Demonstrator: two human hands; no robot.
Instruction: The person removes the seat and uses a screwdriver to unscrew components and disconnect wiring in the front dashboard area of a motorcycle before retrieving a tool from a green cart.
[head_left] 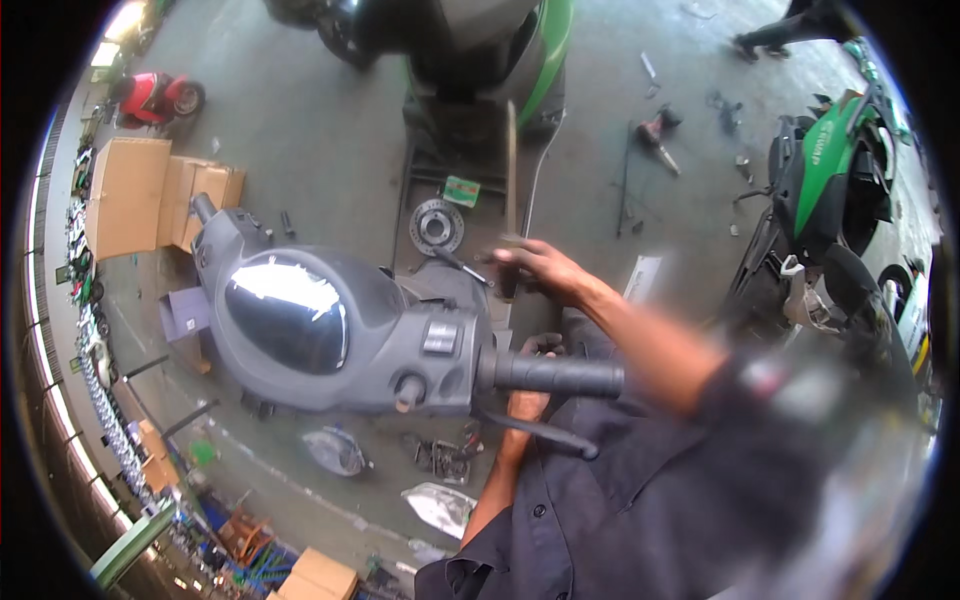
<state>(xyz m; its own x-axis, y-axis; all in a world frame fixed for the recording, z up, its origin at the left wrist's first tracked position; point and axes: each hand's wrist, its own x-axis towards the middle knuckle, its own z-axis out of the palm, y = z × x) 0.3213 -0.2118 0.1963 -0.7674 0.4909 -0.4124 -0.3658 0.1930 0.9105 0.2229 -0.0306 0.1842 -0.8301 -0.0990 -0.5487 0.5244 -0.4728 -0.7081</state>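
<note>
My right hand reaches in from the right, its fingers closed around a long, thin, brown wooden-looking stick. Which tool the stick belongs to, I cannot tell. Just left of those fingers lies a slim tool with a dark handle and a bright shaft. My left hand is lower, behind the right grip of a grey scooter handlebar; the handlebar partly covers it. Its darkened fingers are bent, and what they touch is hidden. A round brake disc lies beyond the handlebar, near a small green box.
A green and black scooter stands ahead, another green motorbike at right. Cardboard boxes and a red scooter are at far left. Loose parts lie on the floor, including a headlight unit. A person's legs show at top right.
</note>
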